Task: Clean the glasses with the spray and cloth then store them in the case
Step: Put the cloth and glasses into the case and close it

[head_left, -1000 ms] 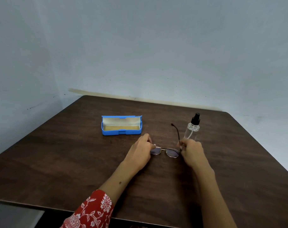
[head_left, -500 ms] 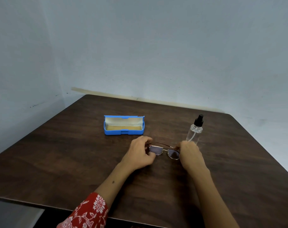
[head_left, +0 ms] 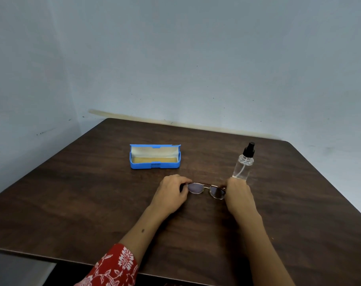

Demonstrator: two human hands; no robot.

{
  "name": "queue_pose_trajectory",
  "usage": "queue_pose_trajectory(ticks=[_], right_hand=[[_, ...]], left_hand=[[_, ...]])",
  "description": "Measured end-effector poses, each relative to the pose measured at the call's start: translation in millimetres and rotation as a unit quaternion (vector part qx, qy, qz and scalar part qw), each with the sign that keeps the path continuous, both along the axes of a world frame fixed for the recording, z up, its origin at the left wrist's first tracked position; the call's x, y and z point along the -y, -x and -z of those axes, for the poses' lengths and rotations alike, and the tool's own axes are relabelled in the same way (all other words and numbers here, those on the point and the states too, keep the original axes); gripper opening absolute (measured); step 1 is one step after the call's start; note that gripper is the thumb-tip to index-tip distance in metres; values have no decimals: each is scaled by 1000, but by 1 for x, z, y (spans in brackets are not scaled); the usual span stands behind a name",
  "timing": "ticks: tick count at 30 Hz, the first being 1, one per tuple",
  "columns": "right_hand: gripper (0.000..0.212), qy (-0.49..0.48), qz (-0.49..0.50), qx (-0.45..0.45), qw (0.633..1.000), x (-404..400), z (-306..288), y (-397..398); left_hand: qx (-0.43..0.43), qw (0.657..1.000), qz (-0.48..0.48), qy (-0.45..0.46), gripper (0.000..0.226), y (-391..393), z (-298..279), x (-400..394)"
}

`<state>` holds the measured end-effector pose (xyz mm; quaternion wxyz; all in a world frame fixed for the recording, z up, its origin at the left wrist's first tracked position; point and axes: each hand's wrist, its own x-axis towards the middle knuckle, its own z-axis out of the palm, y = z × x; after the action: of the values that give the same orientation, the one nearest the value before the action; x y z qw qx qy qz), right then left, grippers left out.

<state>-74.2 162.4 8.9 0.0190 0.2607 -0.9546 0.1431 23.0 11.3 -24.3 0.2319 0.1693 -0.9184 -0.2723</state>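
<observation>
Thin-framed glasses [head_left: 206, 189] with their temples folded in are held just above the dark wooden table [head_left: 72, 203]. My left hand [head_left: 171, 194] pinches their left end and my right hand [head_left: 238, 195] grips their right end. A blue glasses case [head_left: 154, 156] lies open behind my left hand, with a pale lining and a yellowish cloth inside. A clear spray bottle [head_left: 243, 164] with a black nozzle stands upright just behind my right hand.
The table sits in a corner of pale blue-grey walls. Its near edge runs along the bottom left and its right edge slants down at the far right. A red floral sleeve [head_left: 113, 267] covers my left forearm.
The right temple, which stuck up a second ago, has been folded flat behind the lenses. Both hands stayed at the ends of the glasses.
</observation>
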Motion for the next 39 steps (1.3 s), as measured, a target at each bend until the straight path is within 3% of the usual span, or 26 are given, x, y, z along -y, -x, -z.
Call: queue_pose_trajectory(ticks=[3,8,11,15,20,24,32,39], right_hand=[[27,47,4,13,999,-3,9,7],[24,242,-51,82,966,-15,-3,18],[15,326,-68,180,926,-18,-14,24],[15,440,-67,321,836,-17,-19,27],[17,500,-56,423,754,-13,-18,19],[12,500,-33,457,735,-8,-9,16],[20,517,-46,509,687,1,5,5],[20,490,-67,518,698,10,6,-1]], left_hand=[[-13,1000,-6,-25,30,-2,-1,0],[-71,983,-47,-162,23,-6,-9,7],[-112,938,-51,-324,19,-10,-15,12],[-148,862,-39,-483,14,-20,-24,13],[-169,802,-46,-571,15,-29,-31,14],[-169,763,-49,-622,9,-36,-32,17],[-172,735,-82,-651,16,-50,-28,25],[-178,790,-115,-575,16,-61,-27,31]])
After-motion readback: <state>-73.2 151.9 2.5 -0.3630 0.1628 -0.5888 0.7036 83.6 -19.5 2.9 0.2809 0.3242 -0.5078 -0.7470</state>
